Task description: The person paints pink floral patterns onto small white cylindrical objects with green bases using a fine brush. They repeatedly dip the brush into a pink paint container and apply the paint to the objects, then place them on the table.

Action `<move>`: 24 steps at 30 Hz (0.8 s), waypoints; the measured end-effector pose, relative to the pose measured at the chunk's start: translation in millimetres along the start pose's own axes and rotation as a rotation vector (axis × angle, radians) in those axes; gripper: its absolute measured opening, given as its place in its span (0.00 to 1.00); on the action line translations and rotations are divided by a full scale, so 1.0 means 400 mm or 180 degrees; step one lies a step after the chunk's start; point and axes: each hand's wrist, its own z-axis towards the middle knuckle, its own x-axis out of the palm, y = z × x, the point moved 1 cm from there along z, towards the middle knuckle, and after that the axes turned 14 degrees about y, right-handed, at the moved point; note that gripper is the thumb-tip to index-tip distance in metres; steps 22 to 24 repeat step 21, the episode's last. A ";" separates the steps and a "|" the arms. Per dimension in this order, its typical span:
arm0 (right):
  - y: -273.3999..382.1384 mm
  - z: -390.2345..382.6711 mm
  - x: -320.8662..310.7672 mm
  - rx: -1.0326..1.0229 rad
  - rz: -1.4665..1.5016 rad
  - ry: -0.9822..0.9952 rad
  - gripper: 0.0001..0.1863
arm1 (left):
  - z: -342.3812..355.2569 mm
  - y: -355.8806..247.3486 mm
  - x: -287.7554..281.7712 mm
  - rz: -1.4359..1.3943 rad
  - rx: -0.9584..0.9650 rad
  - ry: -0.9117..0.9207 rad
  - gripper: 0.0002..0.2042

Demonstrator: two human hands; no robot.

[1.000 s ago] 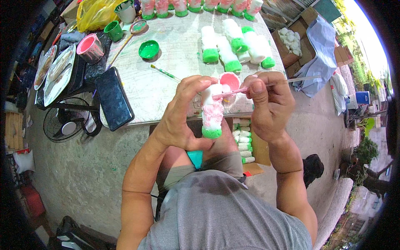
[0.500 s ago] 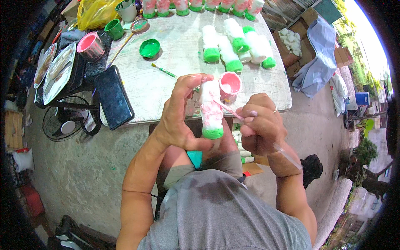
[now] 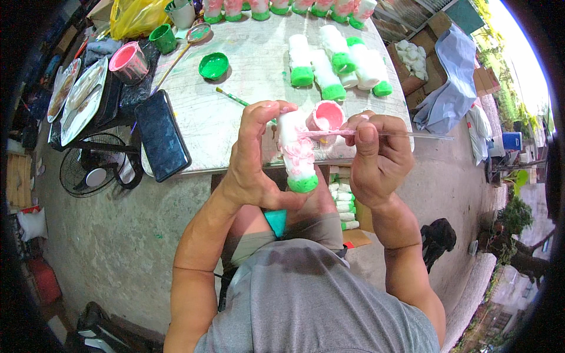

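Note:
My left hand [image 3: 254, 157] grips a white cylindrical figure [image 3: 292, 126] by its two ends, fingers at the top and thumb at the green base. Pink paint covers raised shapes along its middle. Between the fingers of my right hand [image 3: 381, 154] is a thin paintbrush [image 3: 419, 136] with a clear handle, held level. Its pink-coated tip touches the figure's right side. Just behind the brush stands a small tub of pink paint [image 3: 326, 113] on the table [image 3: 253, 65].
Several white figures with green ends [image 3: 326, 73] lie at the table's right; pink-painted ones line the far edge. A green paint lid [image 3: 213, 66], a green brush [image 3: 231, 95], a phone [image 3: 163, 135] and a pink bucket [image 3: 129, 63] are leftward. A fan [image 3: 97, 170] stands below.
My right hand has turned and risen, swinging the brush from slanted to level across the figure. The figure has tilted slightly in my left hand.

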 end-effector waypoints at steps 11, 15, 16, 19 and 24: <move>0.007 -0.017 -0.004 -0.0062 -0.0544 0.0073 0.08 | 0.008 -0.016 -0.005 0.0443 -0.0227 0.0212 0.61; 0.012 -0.010 -0.002 -0.0412 -0.0549 0.0201 0.07 | 0.006 -0.020 -0.003 0.0447 -0.0261 0.0077 0.58; 0.010 -0.010 -0.005 -0.0483 -0.0574 0.0291 0.08 | 0.006 -0.020 0.002 0.0393 -0.0281 -0.0010 0.55; 0.001 -0.009 -0.005 -0.0653 -0.0916 0.0461 0.11 | 0.004 -0.017 0.005 0.0410 -0.0298 -0.0041 0.52; -0.003 -0.007 -0.002 -0.0708 -0.1065 0.0507 0.12 | 0.002 -0.017 0.001 0.0457 -0.0301 -0.0019 0.52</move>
